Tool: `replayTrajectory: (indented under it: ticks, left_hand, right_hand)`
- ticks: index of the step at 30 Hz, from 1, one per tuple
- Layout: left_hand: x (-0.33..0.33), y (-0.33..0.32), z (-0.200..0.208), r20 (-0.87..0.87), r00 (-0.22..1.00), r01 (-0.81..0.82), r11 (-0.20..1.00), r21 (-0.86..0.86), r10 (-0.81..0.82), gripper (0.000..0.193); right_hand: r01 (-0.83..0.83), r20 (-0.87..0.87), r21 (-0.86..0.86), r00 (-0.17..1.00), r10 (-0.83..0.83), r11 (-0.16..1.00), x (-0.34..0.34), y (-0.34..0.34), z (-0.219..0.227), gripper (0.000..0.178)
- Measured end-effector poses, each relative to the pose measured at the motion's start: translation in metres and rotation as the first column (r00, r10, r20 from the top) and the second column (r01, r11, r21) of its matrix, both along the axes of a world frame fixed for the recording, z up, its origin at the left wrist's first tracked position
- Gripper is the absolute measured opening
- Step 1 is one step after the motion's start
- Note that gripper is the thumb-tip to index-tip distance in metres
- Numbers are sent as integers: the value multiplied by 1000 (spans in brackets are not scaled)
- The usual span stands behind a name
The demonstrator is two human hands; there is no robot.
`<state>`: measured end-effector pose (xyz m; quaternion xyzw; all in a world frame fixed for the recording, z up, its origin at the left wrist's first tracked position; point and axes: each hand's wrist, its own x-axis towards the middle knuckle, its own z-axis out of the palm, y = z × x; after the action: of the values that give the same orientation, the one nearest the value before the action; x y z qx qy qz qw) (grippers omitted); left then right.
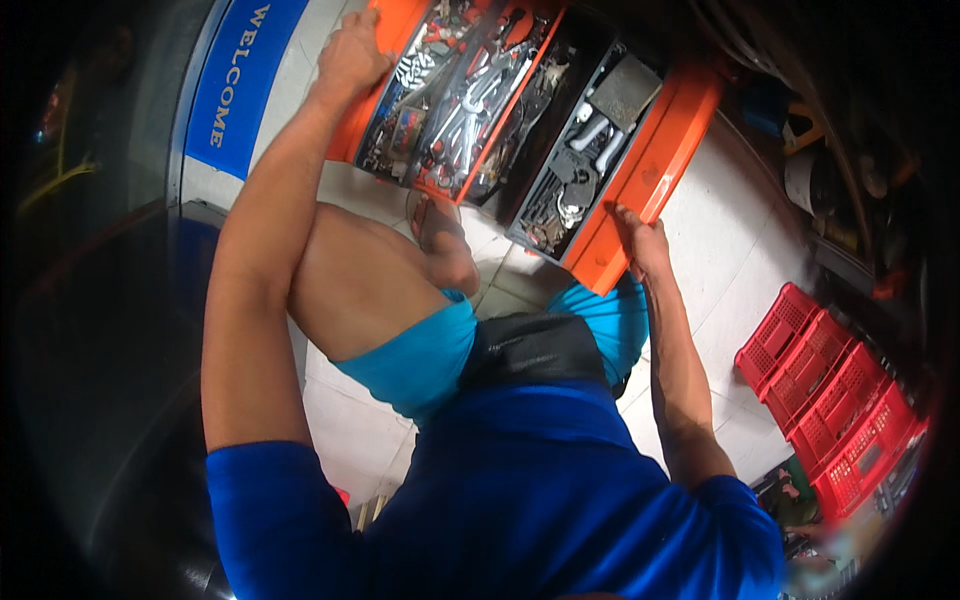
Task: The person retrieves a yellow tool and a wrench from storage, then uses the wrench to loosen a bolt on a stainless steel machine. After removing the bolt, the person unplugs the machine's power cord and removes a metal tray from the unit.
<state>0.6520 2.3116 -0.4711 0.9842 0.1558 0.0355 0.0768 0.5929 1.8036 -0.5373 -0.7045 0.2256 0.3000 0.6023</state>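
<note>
An orange metal toolbox [655, 170] stands spread open on the tiled floor in front of me, its fold-out trays full of wrenches [470, 95] and sockets [565, 195]. My left hand [350, 55] grips the toolbox's left outer edge. My right hand [640, 245] holds the right outer tray at its near corner. My bare knee and foot [440, 240] sit between my arms, just below the box.
A blue doormat [240, 80] lies at the upper left. Red plastic crates [830, 400] stand in a row at the right. Dark clutter and tools fill the shelf area at the upper right [830, 170]. White floor tiles [720, 250] show around the box.
</note>
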Motion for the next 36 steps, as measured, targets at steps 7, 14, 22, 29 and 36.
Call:
replayTrajectory:
  ticks: [7,14,22,29,36]
  left_hand:
    - [26,-35,18,-174,944,226,936,-271,-279,28]
    - [38,-66,12,-50,878,437,839,-324,-476,17]
    - [54,-62,-7,44,821,558,784,-271,-569,22]
    - [61,-74,-4,-10,814,558,788,-260,-581,27]
    - [73,-66,-11,86,830,551,789,-271,-551,26]
  right_hand:
    - [-9,-60,80,998,14,997,5,3,20,28]
    - [4,-43,41,999,-3,999,6,2,18,29]
    - [83,-17,166,997,-82,983,4,13,31,27]
    - [70,-14,126,998,-69,990,6,13,32,26]
    - [101,-14,164,995,-100,981,7,13,31,24]
